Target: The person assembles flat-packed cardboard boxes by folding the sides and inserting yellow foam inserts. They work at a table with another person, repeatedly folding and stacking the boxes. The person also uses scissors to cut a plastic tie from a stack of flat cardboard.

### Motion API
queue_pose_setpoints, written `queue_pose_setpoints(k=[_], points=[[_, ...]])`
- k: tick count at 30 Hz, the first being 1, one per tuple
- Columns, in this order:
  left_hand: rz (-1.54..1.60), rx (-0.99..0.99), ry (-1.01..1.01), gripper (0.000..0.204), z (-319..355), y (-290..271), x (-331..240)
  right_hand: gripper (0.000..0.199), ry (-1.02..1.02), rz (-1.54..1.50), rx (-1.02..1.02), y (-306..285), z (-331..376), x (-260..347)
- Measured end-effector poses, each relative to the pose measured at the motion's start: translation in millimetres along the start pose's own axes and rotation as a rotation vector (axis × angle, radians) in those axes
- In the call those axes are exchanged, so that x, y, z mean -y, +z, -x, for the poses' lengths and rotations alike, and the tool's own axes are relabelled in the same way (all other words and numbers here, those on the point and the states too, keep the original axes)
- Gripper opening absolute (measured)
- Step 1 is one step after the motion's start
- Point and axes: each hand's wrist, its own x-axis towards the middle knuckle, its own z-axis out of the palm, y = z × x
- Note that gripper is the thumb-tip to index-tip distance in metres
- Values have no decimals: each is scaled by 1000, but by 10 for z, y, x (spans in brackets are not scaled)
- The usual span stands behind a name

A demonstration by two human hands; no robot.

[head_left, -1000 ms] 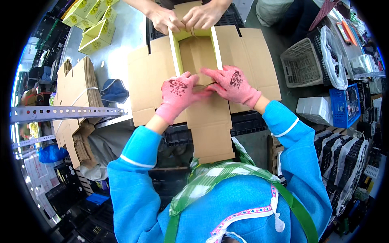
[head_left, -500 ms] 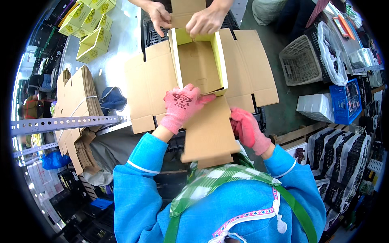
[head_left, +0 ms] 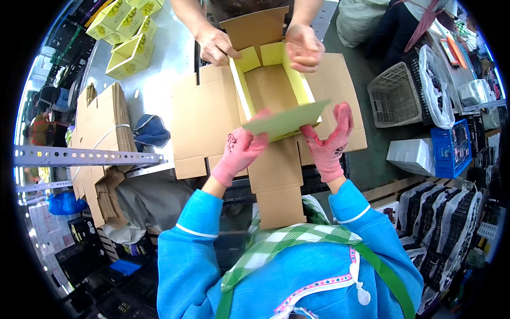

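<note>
A yellow-green carton (head_left: 272,85) with an open top and brown inside stands on flattened brown cardboard (head_left: 210,114). At its near end, a pale green flap (head_left: 289,119) is tilted up and slightly blurred. My left hand (head_left: 241,151), in a pink knit glove, closes on that flap's left end. My right hand (head_left: 332,141), gloved alike, is at the near right corner, its fingers spread and its thumb against the carton. Across from me, a co-worker's bare hand (head_left: 215,47) pinches the far left wall, while their other hand (head_left: 304,49) hovers by the far right wall.
Several yellow-green cartons (head_left: 130,56) stand on the metal table (head_left: 154,64) at far left. Tied flat cardboard (head_left: 109,114) leans beside a blue cloth (head_left: 151,131) and a perforated metal rail (head_left: 87,156). To the right are a grey basket (head_left: 396,95), a white foam box (head_left: 411,156) and a blue crate (head_left: 451,149).
The near flap has come up under my hands. My right hand has risen to the carton's corner with fingers spread. The co-worker's hands have moved apart to the side walls.
</note>
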Motion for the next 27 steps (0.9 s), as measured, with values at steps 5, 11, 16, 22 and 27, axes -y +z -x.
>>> queue_pose_setpoints(k=[5, 11, 16, 22, 27], points=[[-101, -567, -83, 65, -65, 441, 53, 54, -464, 244, 559, -92, -335, -23], [-663, -209, -41, 22, -206, 328, -357, 44, -643, 288, 1008, -100, -643, -241], [-1289, 336, -111, 43, -349, 190, -708, 26, -661, 219, 1208, 7, -682, -293], [-823, 775, -610, 50, -844, 462, -731, 35, -403, -99, 1170, -19, -738, -238], [-498, 1080, -525, 70, -989, 312, -333, 81, 352, -347, 968, -255, -251, -566]])
